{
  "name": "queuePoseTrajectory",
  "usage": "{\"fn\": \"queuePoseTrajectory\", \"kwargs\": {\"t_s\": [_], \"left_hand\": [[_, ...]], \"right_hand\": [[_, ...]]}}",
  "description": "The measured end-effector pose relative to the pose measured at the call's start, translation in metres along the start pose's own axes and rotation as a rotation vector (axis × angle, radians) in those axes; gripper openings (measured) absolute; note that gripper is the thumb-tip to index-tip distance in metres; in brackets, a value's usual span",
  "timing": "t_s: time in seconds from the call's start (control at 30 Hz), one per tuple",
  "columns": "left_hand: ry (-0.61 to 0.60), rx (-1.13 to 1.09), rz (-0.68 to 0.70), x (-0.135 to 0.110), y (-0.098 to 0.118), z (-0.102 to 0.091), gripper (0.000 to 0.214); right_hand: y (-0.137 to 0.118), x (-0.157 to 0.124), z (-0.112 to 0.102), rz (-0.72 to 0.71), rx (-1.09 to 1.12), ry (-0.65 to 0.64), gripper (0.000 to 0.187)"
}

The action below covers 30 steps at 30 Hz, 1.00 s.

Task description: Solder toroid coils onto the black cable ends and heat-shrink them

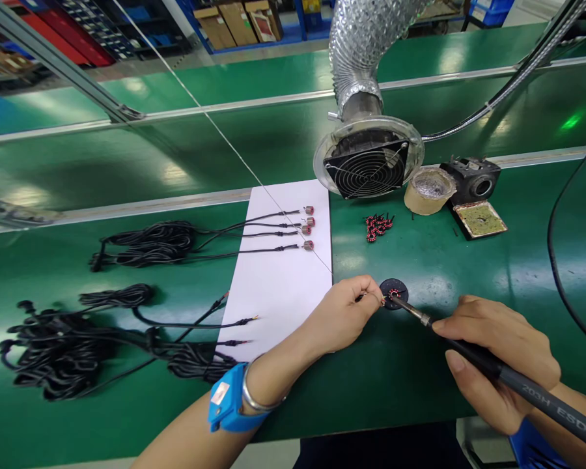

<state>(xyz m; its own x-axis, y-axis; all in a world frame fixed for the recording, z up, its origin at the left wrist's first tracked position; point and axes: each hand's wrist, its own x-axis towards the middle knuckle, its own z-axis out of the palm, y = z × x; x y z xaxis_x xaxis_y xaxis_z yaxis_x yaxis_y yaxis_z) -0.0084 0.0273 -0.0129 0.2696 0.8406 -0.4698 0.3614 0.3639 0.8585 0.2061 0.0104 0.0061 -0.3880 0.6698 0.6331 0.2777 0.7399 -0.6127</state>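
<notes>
My right hand (502,355) grips a black soldering iron (493,368), its metal tip slanting down to the left. That tip meets a small red-and-black ring-shaped part (395,294) lying on a round black pad (387,286). From the left, my left hand (344,312) pinches a thin wire end (383,301) at the pad's edge, with most of the wire hidden by the fingers. A blue wrist strap (234,397) and a metal bangle are on my left wrist. Beyond the pad lies a pile of similar red-and-black parts (377,227).
A fume extractor (366,166) hangs over the green bench. Right of it stand a round tub (428,192) and an iron stand with a yellowish sponge (481,219). Coiled black cables (68,352) lie left; several cable ends and small metal cylinders rest on white paper (283,280).
</notes>
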Motion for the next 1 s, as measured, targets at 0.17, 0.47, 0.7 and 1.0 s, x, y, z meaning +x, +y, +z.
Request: {"fn": "queuePoseTrajectory", "kwargs": {"t_s": [0.17,0.47,0.7,1.0], "left_hand": [[0.003,0.004,-0.009,-0.0003,0.0012,-0.0005,0.019],[0.008,0.004,-0.024,-0.0002,0.0012,0.0,0.018],[-0.005,0.002,-0.041,0.0002,0.0014,-0.0002,0.019],[-0.002,-0.041,-0.051,0.0008,-0.0007,0.0004,0.016]], "right_hand": [[0.0001,0.0008,0.0007,-0.005,0.004,-0.004,0.028],[0.0014,-0.0005,0.0008,0.002,0.011,0.01,0.028],[0.0049,0.0015,0.002,-0.019,0.032,0.044,0.03],[0.0071,0.0006,0.0005,-0.048,0.0,0.117,0.037]]}}
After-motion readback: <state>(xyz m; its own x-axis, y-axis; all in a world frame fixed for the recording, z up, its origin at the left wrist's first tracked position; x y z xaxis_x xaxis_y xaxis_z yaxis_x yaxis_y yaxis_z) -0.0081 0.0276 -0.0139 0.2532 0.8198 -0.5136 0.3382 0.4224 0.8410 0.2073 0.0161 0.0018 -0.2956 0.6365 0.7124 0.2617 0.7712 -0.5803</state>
